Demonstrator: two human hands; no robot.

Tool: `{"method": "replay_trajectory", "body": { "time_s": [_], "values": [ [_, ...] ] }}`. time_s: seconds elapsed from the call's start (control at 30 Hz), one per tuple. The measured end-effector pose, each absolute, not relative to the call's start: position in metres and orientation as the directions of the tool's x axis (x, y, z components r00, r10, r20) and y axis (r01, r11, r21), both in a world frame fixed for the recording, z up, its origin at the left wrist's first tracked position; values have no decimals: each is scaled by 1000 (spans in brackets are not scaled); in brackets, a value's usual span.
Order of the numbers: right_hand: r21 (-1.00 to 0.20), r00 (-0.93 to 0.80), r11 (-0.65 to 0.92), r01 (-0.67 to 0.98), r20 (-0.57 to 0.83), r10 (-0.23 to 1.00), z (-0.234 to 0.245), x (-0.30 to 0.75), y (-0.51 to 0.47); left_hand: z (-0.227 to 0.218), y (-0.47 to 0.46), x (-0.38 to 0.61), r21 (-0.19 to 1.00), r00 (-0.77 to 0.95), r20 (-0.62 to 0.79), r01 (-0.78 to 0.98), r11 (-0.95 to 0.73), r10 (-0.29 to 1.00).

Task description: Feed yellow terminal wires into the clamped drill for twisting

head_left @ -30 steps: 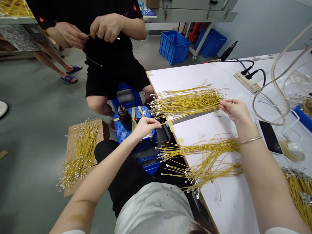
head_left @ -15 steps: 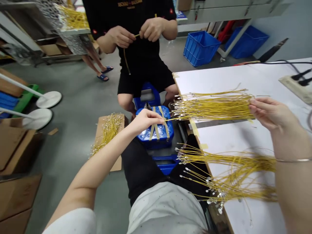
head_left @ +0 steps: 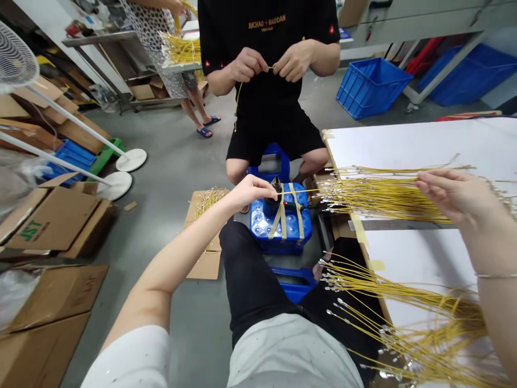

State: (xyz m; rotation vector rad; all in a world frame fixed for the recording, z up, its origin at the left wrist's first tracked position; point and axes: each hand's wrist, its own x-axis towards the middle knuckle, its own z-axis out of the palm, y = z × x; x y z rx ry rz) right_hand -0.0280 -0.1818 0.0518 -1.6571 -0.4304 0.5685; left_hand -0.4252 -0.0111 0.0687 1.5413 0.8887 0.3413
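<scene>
My left hand [head_left: 250, 193] pinches a single yellow wire [head_left: 301, 191] right beside a black drill chuck [head_left: 273, 200]. The chuck stands on a blue case [head_left: 283, 234] strapped with tan tape. That wire leads to a bundle of yellow wires [head_left: 383, 196] with metal terminals, lying across the white table edge. My right hand [head_left: 456, 196] grips the bundle's far end. Below it, a second loose bundle of terminated yellow wires [head_left: 407, 323] spreads over the table edge. Opposite me, a co-worker's hands [head_left: 270, 64] hold a yellow wire in front of a black shirt.
The white table [head_left: 420, 140] runs along my right. Terminated wires lie on a cardboard sheet [head_left: 204, 258] on the floor. Cardboard boxes [head_left: 52, 226] stack at left, blue crates [head_left: 374, 86] stand behind, and another person [head_left: 161, 37] stands at a shelf.
The view has swung, showing more of the room at left. My left hand has moved in against the chuck, and the wire now runs straight to it. My right hand remains on the bundle.
</scene>
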Motion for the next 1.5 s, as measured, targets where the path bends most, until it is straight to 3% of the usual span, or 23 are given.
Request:
{"method": "replay_trajectory", "body": {
  "time_s": [0.1, 0.37, 0.63, 0.8, 1.1, 1.27, 1.5],
  "values": [
    [-979, 793, -114, -167, -202, 575, 49, -42, -167, 55, 7, -429, 948, 666, -239, 318, 21, 706],
    [-951, 802, -109, -288, -302, 516, 32, -49, -138, 29, 43, -420, 937, 680, -275, 349, 31, 680],
    [-947, 809, -88, -310, -311, 499, 26, -47, -124, 20, 61, -411, 933, 694, -223, 356, -56, 684],
    [-947, 811, -78, -312, -308, 497, 21, -46, -120, 12, 65, -413, 898, 724, -100, 361, -251, 683],
    [-946, 800, -72, -316, -307, 515, 18, -42, -120, -3, 55, -418, 704, 709, 252, 333, -628, 659],
    [-948, 788, -77, -310, -301, 537, 18, -41, -122, -9, 50, -421, 483, 704, 418, 363, -797, 574],
    [-952, 758, -114, -285, -297, 581, 20, -38, -128, -24, 47, -423, 201, 679, 574, 426, -882, 458]
  ]
}}
